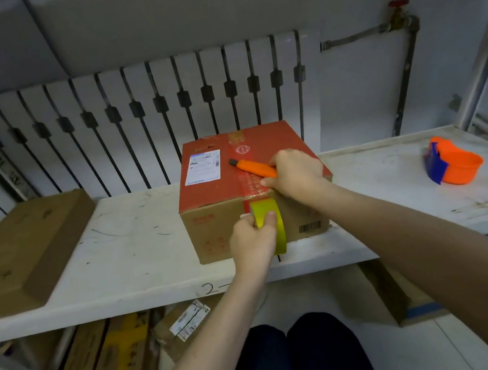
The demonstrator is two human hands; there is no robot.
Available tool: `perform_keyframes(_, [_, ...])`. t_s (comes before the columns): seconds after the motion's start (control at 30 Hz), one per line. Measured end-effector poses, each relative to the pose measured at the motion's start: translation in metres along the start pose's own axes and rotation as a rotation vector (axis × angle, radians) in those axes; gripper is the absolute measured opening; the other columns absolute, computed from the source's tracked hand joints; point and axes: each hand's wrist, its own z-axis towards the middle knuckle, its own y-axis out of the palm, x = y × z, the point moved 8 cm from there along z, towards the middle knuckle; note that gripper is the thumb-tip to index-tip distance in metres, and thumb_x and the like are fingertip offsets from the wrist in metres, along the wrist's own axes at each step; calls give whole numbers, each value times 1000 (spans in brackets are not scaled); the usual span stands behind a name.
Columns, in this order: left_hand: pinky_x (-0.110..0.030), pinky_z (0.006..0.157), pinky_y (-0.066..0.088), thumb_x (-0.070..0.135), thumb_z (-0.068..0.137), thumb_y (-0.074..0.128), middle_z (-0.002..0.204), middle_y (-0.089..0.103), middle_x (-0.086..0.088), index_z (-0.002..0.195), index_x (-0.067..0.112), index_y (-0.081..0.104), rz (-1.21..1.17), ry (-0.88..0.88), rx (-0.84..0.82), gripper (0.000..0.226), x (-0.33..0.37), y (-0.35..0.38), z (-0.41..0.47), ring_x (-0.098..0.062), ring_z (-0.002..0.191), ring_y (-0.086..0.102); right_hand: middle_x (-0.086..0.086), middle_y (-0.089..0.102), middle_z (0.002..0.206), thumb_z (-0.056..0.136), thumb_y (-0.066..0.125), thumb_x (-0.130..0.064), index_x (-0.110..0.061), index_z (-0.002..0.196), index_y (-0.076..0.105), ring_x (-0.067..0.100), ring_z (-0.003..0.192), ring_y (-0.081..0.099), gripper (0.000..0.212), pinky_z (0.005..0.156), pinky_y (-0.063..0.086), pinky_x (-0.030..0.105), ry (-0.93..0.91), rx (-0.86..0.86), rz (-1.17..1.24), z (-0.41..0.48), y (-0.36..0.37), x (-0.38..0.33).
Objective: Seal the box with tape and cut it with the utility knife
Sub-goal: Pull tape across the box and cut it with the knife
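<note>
A cardboard box with a red top and a white shipping label stands on the white shelf. Clear tape runs along its top seam to the front edge. My left hand grips a roll of yellow tape held against the box's front face. My right hand rests on the box's top front edge and holds an orange utility knife, whose tip points back and left over the lid.
A flat brown carton lies at the shelf's left end. An orange and blue tape dispenser sits at the right. A white radiator stands behind. More cartons lie under the shelf, near my knees.
</note>
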Motion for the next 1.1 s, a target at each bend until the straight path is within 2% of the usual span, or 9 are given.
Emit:
perform_keyframes(0.17, [-31, 54, 26, 30, 91, 59, 48, 37, 3, 50, 19, 37, -66, -60, 3, 48, -21, 3, -11, -17, 49, 37, 2, 59, 102, 80, 65, -51, -22, 106, 65, 25, 95, 57, 39, 67, 41, 34, 14, 14, 31, -4, 1, 0])
perform_keyframes(0.27, [-32, 56, 24, 35, 88, 62, 52, 33, 2, 53, 21, 31, -103, -89, 9, 49, -22, 2, -8, -20, 52, 34, 3, 60, 105, 79, 66, -51, -21, 109, 65, 26, 96, 58, 42, 69, 43, 35, 12, 5, 21, -4, 1, 0])
perform_keyframes(0.43, [-25, 60, 48, 31, 89, 62, 61, 62, -5, 73, 10, 51, -204, -285, -86, 29, -42, 13, -20, -22, 56, 60, 1, 60, 101, 79, 66, -53, -23, 107, 65, 23, 90, 58, 42, 73, 50, 37, 33, -14, 23, -2, 4, 1])
perform_keyframes(0.57, [-41, 67, 58, 18, 89, 64, 66, 65, -16, 79, 8, 46, -358, -420, -179, 24, -55, 25, -31, -26, 55, 62, 2, 58, 96, 83, 61, -51, -19, 103, 64, 21, 82, 57, 38, 68, 49, 35, 11, -2, -23, -4, 4, -2])
perform_keyframes(0.67, [-55, 82, 56, 10, 84, 69, 86, 69, -26, 79, 11, 44, -305, -399, -148, 25, -56, 22, -26, -36, 75, 69, 5, 59, 97, 92, 52, -41, -13, 100, 60, 22, 79, 57, 30, 69, 49, 36, -62, 21, -72, -9, -5, -4])
perform_keyframes(0.73, [-56, 78, 57, 8, 82, 68, 86, 70, -27, 80, 10, 44, -268, -388, -119, 24, -59, 20, -22, -37, 74, 70, 8, 61, 95, 98, 45, -30, -11, 98, 55, 23, 74, 53, 22, 67, 43, 35, -154, 51, -96, -15, -13, -4])
perform_keyframes(0.83, [-48, 60, 59, -1, 87, 60, 74, 64, -22, 85, 7, 42, -275, -391, -162, 19, -57, 22, -18, -31, 57, 64, 7, 57, 86, 100, 38, -29, -10, 98, 50, 23, 69, 52, 23, 61, 42, 35, -254, 44, -71, -32, -23, 2])
perform_keyframes(0.93, [-38, 42, 56, -3, 88, 58, 90, 66, -24, 98, 4, 48, -305, -389, -205, 16, -55, 24, -14, -28, 59, 66, 2, 52, 77, 101, 33, -32, -13, 100, 46, 20, 63, 52, 23, 54, 43, 33, -300, -18, 58, -46, -27, 14])
perform_keyframes(1.1, [-36, 39, 55, -4, 88, 58, 83, 64, -20, 88, 3, 54, -397, -373, -179, 8, -57, 27, -16, -28, 66, 67, -2, 54, 82, 98, 37, -41, -17, 106, 48, 14, 64, 48, 28, 51, 32, 25, -475, -44, 7, -66, -30, 26])
